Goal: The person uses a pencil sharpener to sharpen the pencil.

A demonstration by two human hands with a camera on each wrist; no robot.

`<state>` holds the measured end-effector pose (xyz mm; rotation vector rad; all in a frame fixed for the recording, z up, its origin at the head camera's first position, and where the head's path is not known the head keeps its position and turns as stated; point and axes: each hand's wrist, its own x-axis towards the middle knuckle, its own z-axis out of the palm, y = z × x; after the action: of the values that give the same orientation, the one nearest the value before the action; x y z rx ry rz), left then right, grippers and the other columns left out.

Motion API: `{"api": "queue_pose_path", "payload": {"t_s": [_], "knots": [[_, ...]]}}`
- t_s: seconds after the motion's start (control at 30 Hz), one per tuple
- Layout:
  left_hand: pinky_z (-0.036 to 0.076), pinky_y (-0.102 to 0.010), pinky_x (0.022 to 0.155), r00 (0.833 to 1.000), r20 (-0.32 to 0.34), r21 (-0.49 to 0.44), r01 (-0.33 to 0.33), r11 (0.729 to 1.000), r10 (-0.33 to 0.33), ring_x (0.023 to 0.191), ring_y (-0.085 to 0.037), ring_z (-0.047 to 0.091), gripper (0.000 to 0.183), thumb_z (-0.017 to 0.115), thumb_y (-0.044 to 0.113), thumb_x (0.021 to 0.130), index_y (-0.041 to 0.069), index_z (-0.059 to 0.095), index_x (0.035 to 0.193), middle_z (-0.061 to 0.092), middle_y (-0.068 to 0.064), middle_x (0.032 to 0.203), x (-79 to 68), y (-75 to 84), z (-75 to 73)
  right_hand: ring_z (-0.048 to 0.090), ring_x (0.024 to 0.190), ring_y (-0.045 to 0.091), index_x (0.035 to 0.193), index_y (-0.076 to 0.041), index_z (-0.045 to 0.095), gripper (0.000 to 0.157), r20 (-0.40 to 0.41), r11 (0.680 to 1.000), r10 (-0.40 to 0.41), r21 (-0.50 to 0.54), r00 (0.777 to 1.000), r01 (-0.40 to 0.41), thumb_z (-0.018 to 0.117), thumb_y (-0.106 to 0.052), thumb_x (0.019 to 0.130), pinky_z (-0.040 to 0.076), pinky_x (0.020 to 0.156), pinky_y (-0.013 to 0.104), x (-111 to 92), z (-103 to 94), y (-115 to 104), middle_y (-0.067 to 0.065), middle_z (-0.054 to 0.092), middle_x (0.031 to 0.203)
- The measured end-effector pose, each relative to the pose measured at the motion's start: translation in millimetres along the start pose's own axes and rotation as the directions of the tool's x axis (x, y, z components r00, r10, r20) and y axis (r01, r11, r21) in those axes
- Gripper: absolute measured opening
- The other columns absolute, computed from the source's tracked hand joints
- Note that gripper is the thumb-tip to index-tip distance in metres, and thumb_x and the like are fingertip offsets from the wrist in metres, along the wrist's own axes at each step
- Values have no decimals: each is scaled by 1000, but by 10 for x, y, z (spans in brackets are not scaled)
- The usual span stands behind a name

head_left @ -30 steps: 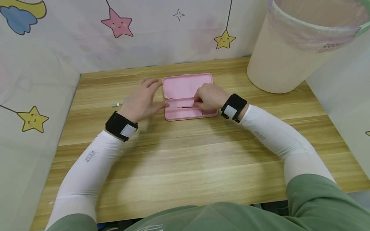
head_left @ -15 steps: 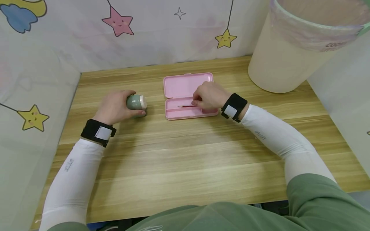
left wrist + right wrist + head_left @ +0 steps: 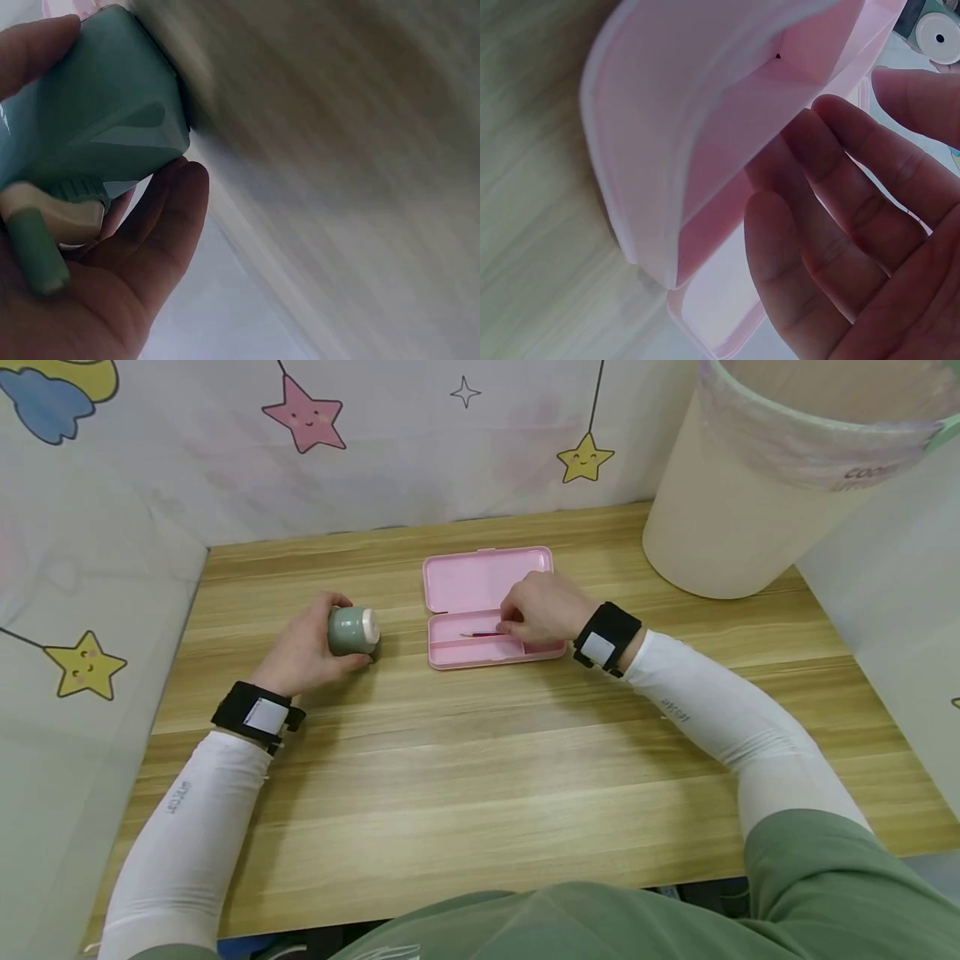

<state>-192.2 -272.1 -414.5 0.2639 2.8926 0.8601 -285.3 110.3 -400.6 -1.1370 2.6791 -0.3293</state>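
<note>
My left hand [image 3: 303,647] grips a green hand-crank pencil sharpener [image 3: 348,631] with a white round front facing right. In the left wrist view, fingers lie around its body [image 3: 112,97], and its cream crank [image 3: 75,217] with a green knob sits over the palm. To the right, a pink pencil case [image 3: 487,582] lies with its lid folded back. My right hand [image 3: 547,606] is over its right part, fingers bent into the tray. A thin red pencil [image 3: 480,634] lies in the tray, its tip pointing left. Its other end is hidden at my fingers, so the hold is unclear.
A large cream bin [image 3: 727,518] with a plastic liner stands at the back right of the wooden table [image 3: 480,760]. Star-printed cloth walls [image 3: 412,452] close off the back and sides.
My left hand has drawn back from the case's left edge to the left and taken hold of the pencil sharpener. My right hand has stayed at the pencil case.
</note>
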Motion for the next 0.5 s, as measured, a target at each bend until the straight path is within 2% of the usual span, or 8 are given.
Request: {"api": "queue_pose_path", "payload": {"t_s": [0.1,0.2,0.37,0.5], "knots": [[56,-66,105,1000,-25,-27,-2,1000,1,125,-49,67,84,95,26,91,3,46,155,64,-30,144,7,26,-13,68,88,24,111,-11,89,25,9,1000,13,8,1000,-13,76,-32,106,54,82,39,-3,0,-14,8,83,97],[57,-64,101,996,-86,-56,-34,998,29,122,-46,68,83,98,28,87,3,52,151,67,-27,140,29,92,-29,68,90,24,112,-11,89,25,16,1000,22,7,1000,-22,76,-32,107,55,82,39,-7,13,-15,7,84,99],[53,-51,94,970,-227,-147,-120,982,85,116,-38,66,78,101,19,80,2,56,142,67,-21,133,87,280,-45,68,90,24,110,-13,89,23,13,1000,11,16,1000,-11,76,-33,107,55,83,39,-25,18,-34,6,83,98],[51,-44,93,955,-286,-246,-158,956,84,115,-31,63,76,100,13,78,2,55,138,66,-19,133,139,463,-45,68,88,23,110,-14,89,23,-14,1000,-26,17,1000,26,76,-33,107,55,81,38,-40,-8,-72,4,83,96]]}}
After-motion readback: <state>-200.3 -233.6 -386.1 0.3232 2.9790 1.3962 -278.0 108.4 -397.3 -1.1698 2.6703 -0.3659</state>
